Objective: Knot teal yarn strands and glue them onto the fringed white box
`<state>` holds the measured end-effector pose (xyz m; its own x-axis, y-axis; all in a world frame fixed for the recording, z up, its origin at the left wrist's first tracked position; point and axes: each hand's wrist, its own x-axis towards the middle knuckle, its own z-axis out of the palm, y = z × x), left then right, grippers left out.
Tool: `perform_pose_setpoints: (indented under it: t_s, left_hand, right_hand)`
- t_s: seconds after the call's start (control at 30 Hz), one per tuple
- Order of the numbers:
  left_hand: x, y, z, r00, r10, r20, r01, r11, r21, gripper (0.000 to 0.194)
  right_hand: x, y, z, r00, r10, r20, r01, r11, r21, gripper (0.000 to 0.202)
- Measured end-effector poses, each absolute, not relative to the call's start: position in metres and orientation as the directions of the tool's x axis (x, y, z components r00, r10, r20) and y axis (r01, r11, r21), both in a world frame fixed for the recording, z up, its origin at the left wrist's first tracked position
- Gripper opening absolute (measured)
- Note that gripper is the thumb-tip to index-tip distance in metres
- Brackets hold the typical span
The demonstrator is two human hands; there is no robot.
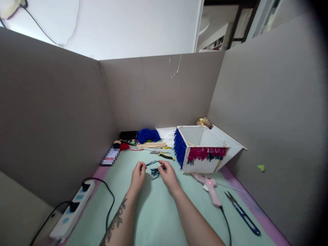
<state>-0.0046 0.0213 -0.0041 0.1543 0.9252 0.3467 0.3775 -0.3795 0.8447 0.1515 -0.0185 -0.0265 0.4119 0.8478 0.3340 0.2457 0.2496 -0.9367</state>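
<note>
Dark blue strands [152,163] stretch between my two hands above the pale green table cover. My left hand [138,175] is closed on their left end. The fingers of my right hand [166,173] pinch the right end. Just below, a bundle of dark teal yarn pieces [155,172] lies beside my right fingers, which partly hide it. To the right stands a white box [201,166] with blue fringe [179,148] on its left side and dark red and navy fringe [205,153] along its front.
A pink glue gun [210,188] with a lit red light and navy thread snips [243,214] lie at right. Pliers [166,156], wooden sticks [151,145] and blue yarn [148,135] sit behind. A power strip [74,212] with black cables is at left, near a phone [110,157].
</note>
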Motion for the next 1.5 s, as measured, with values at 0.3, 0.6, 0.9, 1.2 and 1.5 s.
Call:
perform_pose_setpoints:
  t_s: [0.3, 0.6, 0.9, 1.2, 1.5]
  left_hand:
    - [0.003, 0.011, 0.001, 0.194, 0.907, 0.373, 0.296, -0.416, 0.860, 0.018]
    - [0.002, 0.018, -0.003, 0.115, 0.939, 0.324, 0.186, -0.341, 0.922, 0.019]
    - [-0.016, 0.032, -0.010, -0.154, 0.963, 0.220, 0.214, -0.185, 0.959, 0.024]
    - [0.003, 0.016, -0.008, 0.158, 0.865, 0.476, 0.441, -0.494, 0.749, 0.024]
    - [-0.005, 0.019, -0.010, 0.027, 0.905, 0.425, 0.538, -0.372, 0.756, 0.026]
  right_hand:
    - [0.146, -0.017, -0.020, 0.294, 0.946, 0.132, -0.222, 0.203, -0.954, 0.034]
    - [0.151, -0.016, -0.022, 0.382, 0.918, 0.106, -0.238, 0.208, -0.949, 0.027]
    - [0.153, -0.018, -0.018, 0.436, 0.896, 0.087, -0.212, 0.196, -0.957, 0.027]
    - [0.150, -0.019, -0.018, 0.417, 0.902, 0.115, -0.206, 0.217, -0.954, 0.023]
    - [0.156, -0.016, -0.023, 0.454, 0.878, 0.149, -0.174, 0.252, -0.952, 0.021]
